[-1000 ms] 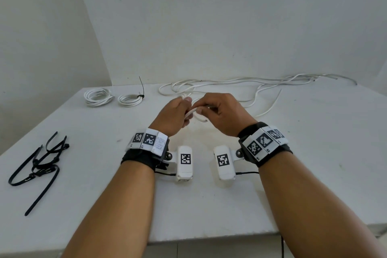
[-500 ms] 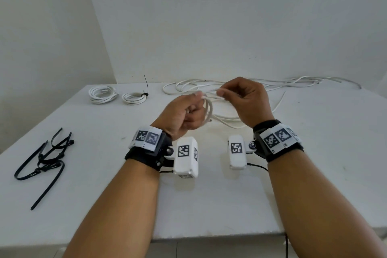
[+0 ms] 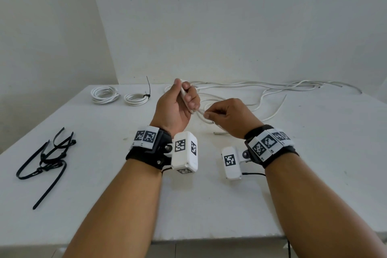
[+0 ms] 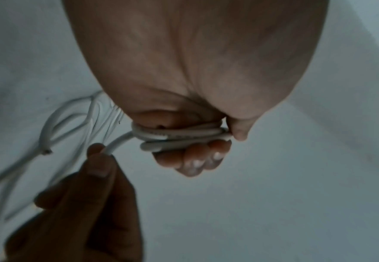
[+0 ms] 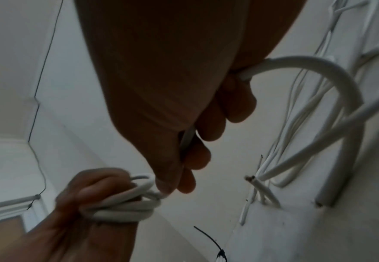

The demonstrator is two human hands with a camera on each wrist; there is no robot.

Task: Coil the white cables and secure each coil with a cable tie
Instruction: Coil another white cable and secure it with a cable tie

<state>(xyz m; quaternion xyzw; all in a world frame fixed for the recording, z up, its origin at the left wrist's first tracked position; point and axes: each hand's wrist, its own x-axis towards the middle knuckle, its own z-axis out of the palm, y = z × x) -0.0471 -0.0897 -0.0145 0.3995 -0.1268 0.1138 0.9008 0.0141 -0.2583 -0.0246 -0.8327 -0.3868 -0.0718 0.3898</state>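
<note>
Since the earlier frame the left hand (image 3: 178,104) is rising toward upper centre, gripping several turns of white cable (image 4: 179,135), while the right hand (image 3: 228,117) is pinching the feed. One tied coil (image 3: 136,98) and one untied coil (image 3: 104,94) are lying upper left; loose cables (image 3: 272,88) and cable ties (image 3: 44,159) are waiting. Table (image 3: 209,205) is offering open room in the foreground.

White cable (image 3: 247,88) and coils (image 3: 104,94) on white table (image 3: 314,153); black ties (image 3: 45,159) — 9 o'clock; black-and-white checkered wrist tags (image 3: 146,136).
</note>
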